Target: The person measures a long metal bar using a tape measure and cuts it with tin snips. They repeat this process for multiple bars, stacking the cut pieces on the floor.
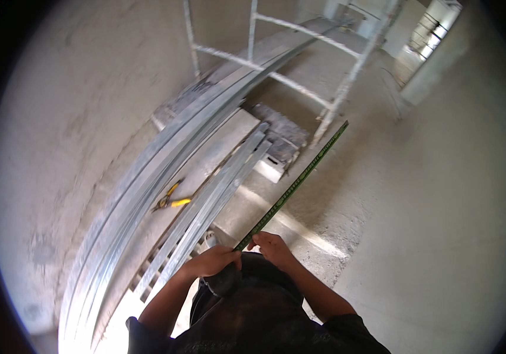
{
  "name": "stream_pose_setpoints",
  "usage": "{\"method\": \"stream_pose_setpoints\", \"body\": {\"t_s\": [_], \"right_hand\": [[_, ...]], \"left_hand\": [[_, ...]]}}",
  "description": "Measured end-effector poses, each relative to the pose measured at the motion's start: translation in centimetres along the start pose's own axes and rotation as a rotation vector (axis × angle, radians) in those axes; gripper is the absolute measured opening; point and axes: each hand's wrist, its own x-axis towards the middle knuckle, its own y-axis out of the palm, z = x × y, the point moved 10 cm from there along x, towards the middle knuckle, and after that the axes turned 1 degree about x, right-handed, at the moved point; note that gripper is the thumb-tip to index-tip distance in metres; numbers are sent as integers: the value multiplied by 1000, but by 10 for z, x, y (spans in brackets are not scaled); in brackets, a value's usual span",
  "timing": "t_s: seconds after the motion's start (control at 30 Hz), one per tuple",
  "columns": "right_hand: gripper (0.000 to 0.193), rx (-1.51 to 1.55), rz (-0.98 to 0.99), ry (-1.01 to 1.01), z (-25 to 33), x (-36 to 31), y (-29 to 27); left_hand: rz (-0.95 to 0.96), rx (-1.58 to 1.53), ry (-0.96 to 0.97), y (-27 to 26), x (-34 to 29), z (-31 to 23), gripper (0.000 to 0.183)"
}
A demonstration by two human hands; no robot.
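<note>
A green tape measure blade (288,192) reaches out from my hands toward the far right, straight and above the floor. My left hand (214,261) is closed around the near end of the tape measure; a dark rounded shape under it may be the case, but I cannot tell. Just right of it, my right hand (271,248) has its fingers bent in at the blade's near part, thumb and finger pinching its edge. Shorter metal profiles (206,203) lie to the left of my hands. Yellow-handled snips (173,197) rest on a board beside them.
Long metal profiles (147,156) run along the left wall (76,88). A white-spattered scaffold frame (300,88) stands ahead. A pale block (271,167) sits at the profiles' far end. On the right is a plain wall (454,212), with a bright opening (433,32) beyond.
</note>
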Motion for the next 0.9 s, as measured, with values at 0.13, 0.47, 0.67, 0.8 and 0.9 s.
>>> {"method": "stream_pose_setpoints", "body": {"t_s": [0.13,0.47,0.67,0.8,0.9], "right_hand": [[34,87,-24,5,1,30,55],[31,-165,-106,214,10,265,70],[22,0,-211,310,21,410,42],[24,-88,-173,404,4,455,38],[32,-107,-266,448,-6,465,28]], "left_hand": [[-93,-118,13,-30,-14,26,40],[-459,-185,46,-172,-104,143,26],[-571,-231,-229,-235,-196,244,23],[-597,-201,-257,-266,-194,264,30],[-644,-207,-218,-291,-171,263,35]]}}
